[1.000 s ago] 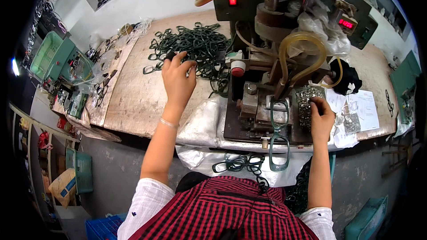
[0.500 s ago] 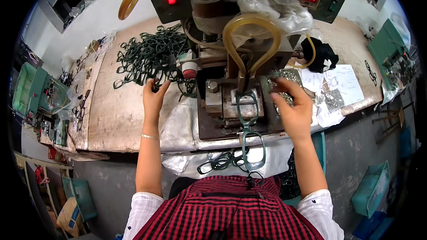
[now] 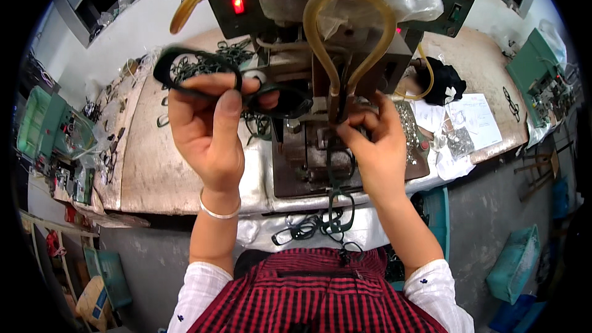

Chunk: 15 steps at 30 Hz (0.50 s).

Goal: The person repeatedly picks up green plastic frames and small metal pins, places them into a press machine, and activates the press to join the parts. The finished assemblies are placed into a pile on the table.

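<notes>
Worn tabletop (image 3: 154, 166), machine (image 3: 320, 55) looming; left hand (image 3: 206, 126) pinching a dark eyeglass frame (image 3: 228, 83), right hand (image 3: 370, 145) fingers pressed together at the machine's front.

A dark green-black plastic spectacle frame (image 3: 203, 74) contrasts with the pale beige worn bench (image 3: 160, 166). A translucent amber rubber hose loop (image 3: 348, 31) arches beside a glowing red indicator lamp (image 3: 237, 3). The shirt (image 3: 320, 299) shows red-and-black check; sleeves white.
</notes>
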### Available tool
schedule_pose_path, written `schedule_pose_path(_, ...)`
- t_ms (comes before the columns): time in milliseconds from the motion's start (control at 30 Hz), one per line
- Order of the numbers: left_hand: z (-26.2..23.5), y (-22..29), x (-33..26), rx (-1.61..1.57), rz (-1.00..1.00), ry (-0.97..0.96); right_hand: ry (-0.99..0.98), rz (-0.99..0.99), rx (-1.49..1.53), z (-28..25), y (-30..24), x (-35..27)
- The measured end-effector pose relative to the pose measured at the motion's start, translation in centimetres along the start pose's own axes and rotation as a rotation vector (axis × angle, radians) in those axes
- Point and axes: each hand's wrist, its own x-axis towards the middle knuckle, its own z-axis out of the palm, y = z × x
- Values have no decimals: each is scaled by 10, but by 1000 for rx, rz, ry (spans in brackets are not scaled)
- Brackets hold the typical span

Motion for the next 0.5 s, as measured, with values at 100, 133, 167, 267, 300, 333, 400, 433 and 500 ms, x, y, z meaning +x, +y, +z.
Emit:
schedule_pose_path(100, -2, -4, -16, 59, 156, -155, -135, -52, -1, -10, -13, -20)
schedule_pose_path(133, -1, -7, -25, 87, 204, -205, -147, -67, 29, -14, -15, -21)
schedule_pose_path(167, -2, -5, -32, 224, 240, -362, -151, -85, -91, -24, -6, -17)
schedule_pose_path(267, -5, -10, -44, 517, 416, -735, 10, -282, -868, -76, 35, 2)
schedule_pose_path(300, 0, -11, -46, 538, 508, -744, 88, -285, -1090, -91, 52, 1)
schedule_pose_path(333, 8, -13, -49, 564, 594, -753, 165, -281, -1307, -103, 67, -2)
schedule_pose_path(400, 13, -21, -54, 586, 666, -769, 222, -270, -1252, -117, 84, -5)
schedule_pose_path(433, 15, -20, -53, 580, 672, -778, 241, -314, -1198, -120, 89, -5)
schedule_pose_path(500, 17, -20, -54, 573, 670, -784, 281, -322, -1185, -117, 94, -5)
